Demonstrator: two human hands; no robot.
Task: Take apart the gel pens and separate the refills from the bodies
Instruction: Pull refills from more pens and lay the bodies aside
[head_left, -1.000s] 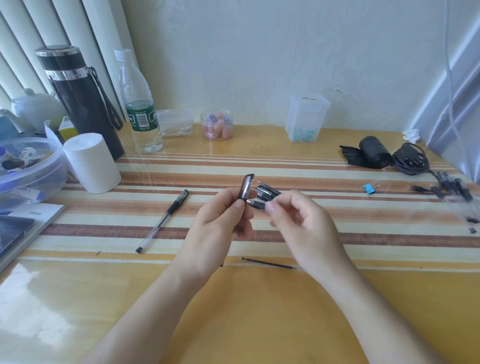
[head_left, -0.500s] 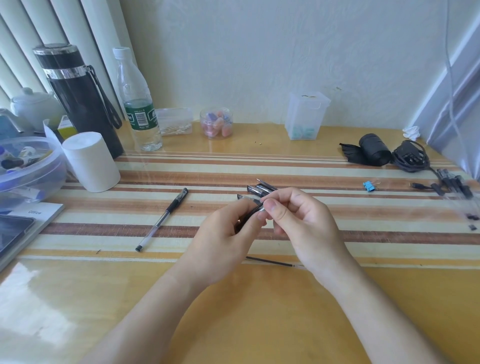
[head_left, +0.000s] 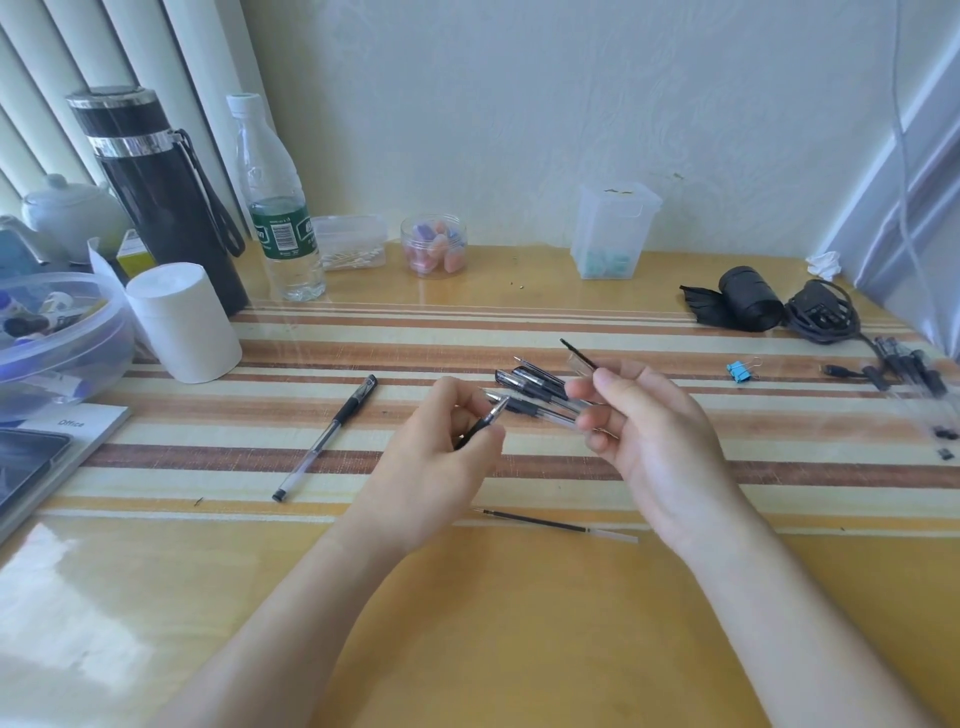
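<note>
My left hand (head_left: 441, 457) pinches a black pen grip section with a silver tip (head_left: 485, 423), tip pointing up and right. My right hand (head_left: 644, 436) holds a clear pen barrel (head_left: 581, 365) with a thin dark refill (head_left: 571, 349) sticking out of its far end. Between and just beyond the hands, several gel pens (head_left: 535, 391) lie in a small pile on the striped mat. One loose refill (head_left: 556, 524) lies on the table near my wrists. A capped gel pen (head_left: 332, 431) lies alone to the left.
A white cylinder (head_left: 182, 322), black flask (head_left: 161, 202), water bottle (head_left: 275, 208) and plastic bowl (head_left: 57, 343) crowd the left. Small clear containers (head_left: 434, 247) stand along the wall. On the right lie a black cable bundle (head_left: 821, 317), a blue binder clip (head_left: 737, 371) and pen parts (head_left: 914, 374).
My hands have drawn apart. The pen held between them has split: the grip section stays in my left hand, the barrel with the refill has moved right in my right hand.
</note>
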